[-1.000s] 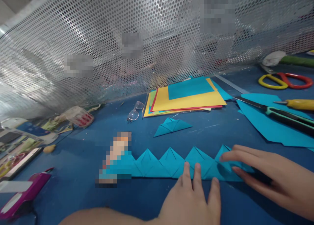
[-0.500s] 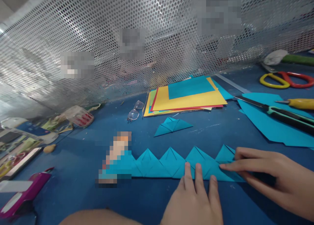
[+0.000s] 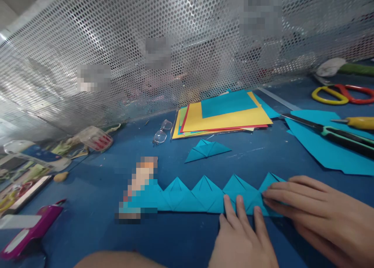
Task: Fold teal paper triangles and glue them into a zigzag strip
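A long blue folded-paper crown [image 3: 201, 201] lies flat, its row of triangular points facing away from me. My left hand [image 3: 245, 237] rests on its lower edge right of the middle, fingers spread and pressing the paper down. At the right end, my right hand [image 3: 324, 213] has its fingers together over the last point and covers that end. The crown's left end sits under a blurred patch. Just beyond it, a separate folded blue paper piece [image 3: 206, 150] stands apart from both hands.
Behind are stacked coloured sheets [image 3: 224, 120] and glasses [image 3: 160, 135]. Blue paper [image 3: 321, 155], a black-and-green cutter [image 3: 344, 139], a yellow-handled tool [image 3: 359, 122] and scissors [image 3: 330, 95] lie right. A purple glue gun [image 3: 35, 229] is at left. A perforated metal screen [image 3: 131, 81] borders the table.
My right hand has closed its fingers together and come down over the crown's right end. My left hand has shifted slightly right. The view has moved a little.
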